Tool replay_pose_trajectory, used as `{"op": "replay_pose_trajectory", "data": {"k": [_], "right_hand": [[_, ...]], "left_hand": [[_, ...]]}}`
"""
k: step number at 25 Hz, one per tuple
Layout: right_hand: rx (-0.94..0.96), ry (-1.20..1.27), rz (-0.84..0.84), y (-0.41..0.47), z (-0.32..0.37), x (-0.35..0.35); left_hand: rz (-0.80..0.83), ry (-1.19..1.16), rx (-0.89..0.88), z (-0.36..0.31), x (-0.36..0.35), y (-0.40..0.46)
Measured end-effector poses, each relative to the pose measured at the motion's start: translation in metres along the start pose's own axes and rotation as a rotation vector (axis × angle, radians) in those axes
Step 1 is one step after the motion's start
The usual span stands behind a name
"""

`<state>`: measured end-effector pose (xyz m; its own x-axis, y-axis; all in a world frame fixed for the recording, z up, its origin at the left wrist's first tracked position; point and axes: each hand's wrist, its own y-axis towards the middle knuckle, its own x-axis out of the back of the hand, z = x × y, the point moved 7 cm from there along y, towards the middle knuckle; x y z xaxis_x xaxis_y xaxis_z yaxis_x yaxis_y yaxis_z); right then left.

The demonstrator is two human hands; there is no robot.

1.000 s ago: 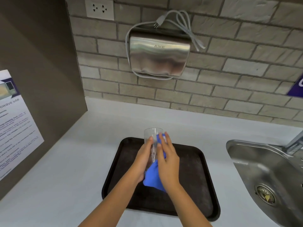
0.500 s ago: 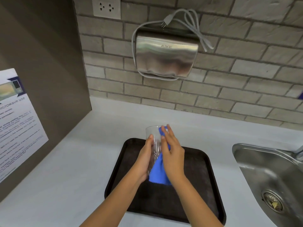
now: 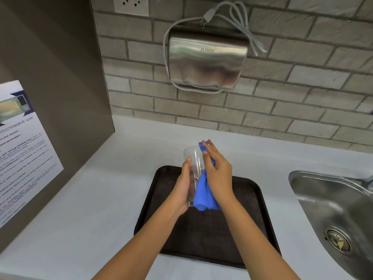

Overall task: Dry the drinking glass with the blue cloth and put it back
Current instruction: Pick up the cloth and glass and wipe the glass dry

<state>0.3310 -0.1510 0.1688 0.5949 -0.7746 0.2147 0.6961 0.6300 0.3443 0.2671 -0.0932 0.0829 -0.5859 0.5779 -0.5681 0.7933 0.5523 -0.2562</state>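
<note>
A clear drinking glass (image 3: 193,161) is held upright above the dark tray (image 3: 250,225). My left hand (image 3: 182,187) grips its left side, thumb up near the rim. My right hand (image 3: 219,172) presses the blue cloth (image 3: 203,196) against the glass's right side. The cloth's top bunches at my fingertips by the rim, and its tail hangs below my palm. The lower part of the glass is hidden behind my hands and the cloth.
The tray lies on a pale counter (image 3: 96,209). A steel sink (image 3: 333,207) is at the right. A metal hand dryer (image 3: 207,61) hangs on the brick wall. A dark panel with a microwave notice (image 3: 22,150) stands at the left.
My right hand has slid with the cloth up the glass's side toward the rim. My left hand keeps its hold. The camera view has shifted a little.
</note>
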Motion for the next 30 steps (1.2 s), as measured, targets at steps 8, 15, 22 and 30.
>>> {"op": "replay_pose_trajectory", "data": {"k": [8, 15, 22, 30], "right_hand": [[0.117, -0.071, -0.006, -0.039, 0.000, -0.005], [-0.661, 0.543, 0.079, -0.034, -0.051, 0.005], [-0.711, 0.615, -0.104, -0.033, -0.062, 0.013], [0.232, -0.285, -0.107, -0.071, -0.007, -0.013]], "left_hand": [[0.089, -0.099, 0.037, 0.000, -0.003, 0.002], [-0.025, 0.136, -0.026, -0.024, -0.017, -0.001], [-0.341, 0.785, -0.337, -0.043, -0.010, -0.014], [-0.151, 0.204, -0.009, -0.015, 0.003, -0.007]]}}
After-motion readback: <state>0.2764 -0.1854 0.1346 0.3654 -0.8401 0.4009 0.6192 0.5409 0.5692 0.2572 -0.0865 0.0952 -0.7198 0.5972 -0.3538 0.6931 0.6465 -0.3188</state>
